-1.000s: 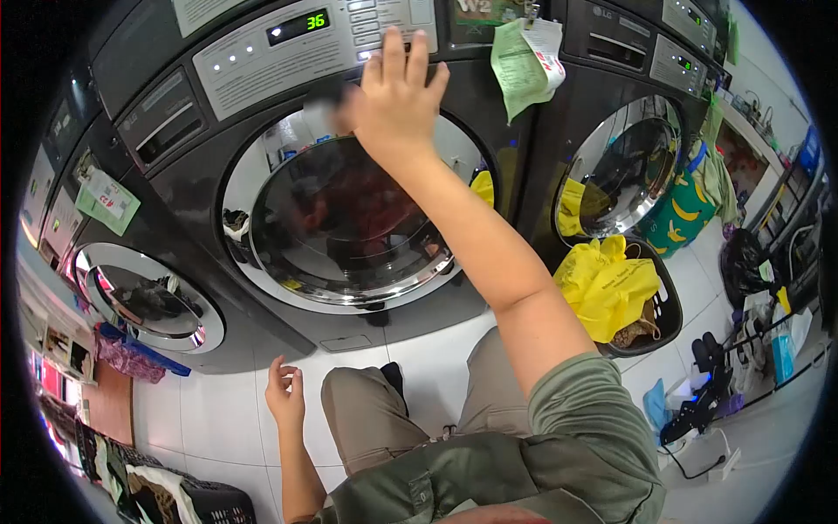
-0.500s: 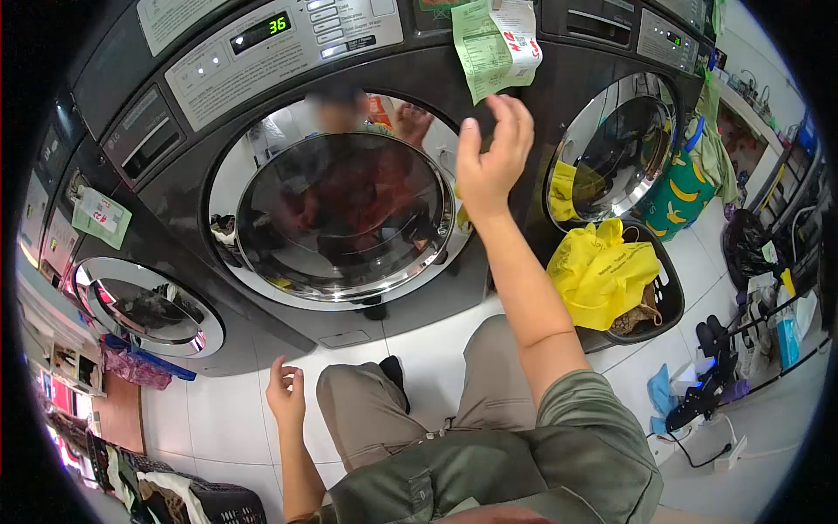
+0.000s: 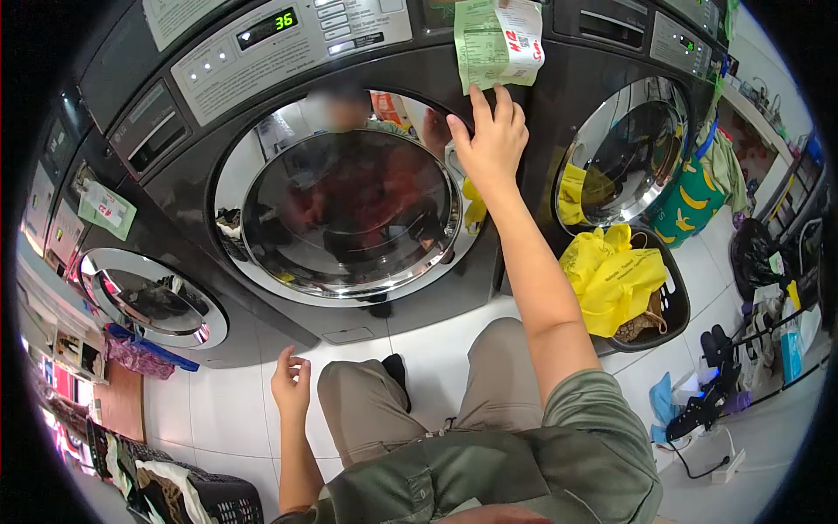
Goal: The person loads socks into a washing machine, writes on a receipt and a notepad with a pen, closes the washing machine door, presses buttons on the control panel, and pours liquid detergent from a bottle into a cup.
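In front of the middle machine (image 3: 349, 236): from my remote seat I see the wearer facing its round door (image 3: 358, 179); the door sits closed, with reflections in the glass.
Green slip (image 3: 482, 54): hangs near the seam between the middle machine and the right machine (image 3: 630, 153); its upper end runs out of view; a white strip (image 3: 527, 54) with red handwriting lies along its right side.
Right hand (image 3: 495, 144): raised to the lower edge of the green slip, index and middle fingertips right at that edge.
Right grip: fingers parted, thumb well away from them; I see nothing pinched, and cannot tell whether the tips press on the paper.
Left hand (image 3: 290, 384): low, over the tiled floor (image 3: 231, 410), beside the wearer's knee.
Left grip: fingers loosely curled, nothing visible in it.
Display (image 3: 268, 30): reads 36 in green digits.
Black basket (image 3: 680, 301): on the floor before the right machine; yellow bag (image 3: 611, 279) on top, patterned cloth (image 3: 635, 325) beneath it.
Left machine (image 3: 155, 301): smaller slip (image 3: 106, 211) hanging above its door.
Lower left: dark laundry basket (image 3: 234, 498) with clothes heaped in it.
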Motion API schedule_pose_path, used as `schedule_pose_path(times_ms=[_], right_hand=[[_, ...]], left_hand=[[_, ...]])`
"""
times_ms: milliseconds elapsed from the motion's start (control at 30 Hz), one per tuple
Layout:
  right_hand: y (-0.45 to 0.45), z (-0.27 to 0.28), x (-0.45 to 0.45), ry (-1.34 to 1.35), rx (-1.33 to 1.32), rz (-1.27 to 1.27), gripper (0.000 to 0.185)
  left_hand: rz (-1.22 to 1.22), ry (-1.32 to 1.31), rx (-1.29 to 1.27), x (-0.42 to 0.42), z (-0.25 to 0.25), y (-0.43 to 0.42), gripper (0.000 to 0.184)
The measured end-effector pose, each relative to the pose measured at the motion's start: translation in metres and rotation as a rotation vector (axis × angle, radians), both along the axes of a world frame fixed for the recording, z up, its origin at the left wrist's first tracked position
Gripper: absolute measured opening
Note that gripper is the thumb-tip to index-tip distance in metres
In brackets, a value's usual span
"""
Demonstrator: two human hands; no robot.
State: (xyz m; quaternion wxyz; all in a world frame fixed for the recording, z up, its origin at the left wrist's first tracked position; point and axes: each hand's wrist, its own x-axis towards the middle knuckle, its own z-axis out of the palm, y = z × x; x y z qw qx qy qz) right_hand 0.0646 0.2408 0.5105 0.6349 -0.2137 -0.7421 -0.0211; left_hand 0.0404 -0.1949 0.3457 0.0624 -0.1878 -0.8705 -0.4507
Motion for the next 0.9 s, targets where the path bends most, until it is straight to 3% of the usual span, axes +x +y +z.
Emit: schedule_pose_path(times_ms=[367,467,567,700,767,800,833,867,900], right_hand=[[-0.002,0.001,0.004,-0.037,-0.005,-0.019,0.049],[-0.002,-0.006,0.016,-0.079,-0.029,0.105,0.04],[-0.024,-0.032,0.062,-0.068,-0.104,0.216,0.033],[-0.051,-0.118,0.177,-0.101,-0.416,0.352,0.029],[-0.064,-0.16,0.26,-0.21,-0.657,0.245,0.031],[-0.063,-0.189,0.302,-0.206,-0.685,0.062,0.035],[-0.058,-0.212,0.347,-0.115,-0.697,-0.033,0.037],[-0.06,-0.216,0.389,0.016,-0.928,-0.168,0.037],[-0.051,-0.236,0.431,0.073,-0.987,-0.409,0.041]], left_hand=[[0.026,-0.019,0.02,0.003,-0.003,-0.006,0.035],[-0.019,0.057,0.083,0.004,-0.005,0.017,0.036],[-0.246,0.269,0.041,0.032,0.013,0.084,0.038],[-0.699,0.465,0.018,0.077,0.039,0.177,0.039],[-0.839,0.493,0.03,0.094,0.03,0.21,0.039],[-0.899,0.423,0.015,0.104,0.026,0.222,0.041],[-0.956,0.422,-0.007,0.109,0.014,0.235,0.044],[-0.983,0.385,-0.031,0.119,0.006,0.246,0.046],[-1.007,0.351,-0.051,0.13,-0.003,0.257,0.048]])
